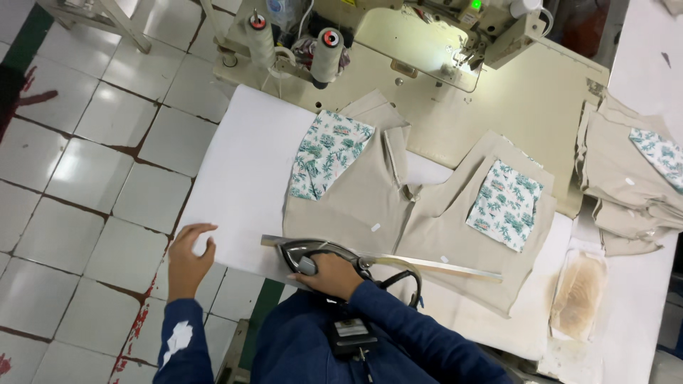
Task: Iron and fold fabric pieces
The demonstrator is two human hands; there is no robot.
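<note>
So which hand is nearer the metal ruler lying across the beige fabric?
Right. The right hand grips the iron sitting against the ruler; the left hand rests apart on the white board, beyond the ruler's end.

My right hand (pixel 329 274) covers the iron (pixel 313 256) handle, soleplate unseen; sewing machine (pixel 427 21) cut by top edge; fabric stack (pixel 633 178) runs off right; ruler (pixel 398 263) partly hidden behind iron.

We had one view only, from a camera worn on the head, looking steeply down from fairly close. The white pressing board (pixel 242 178) filled the near middle, the sewing machine (pixel 427 28) stood far, tiled floor (pixel 85 178) lay left.
</note>
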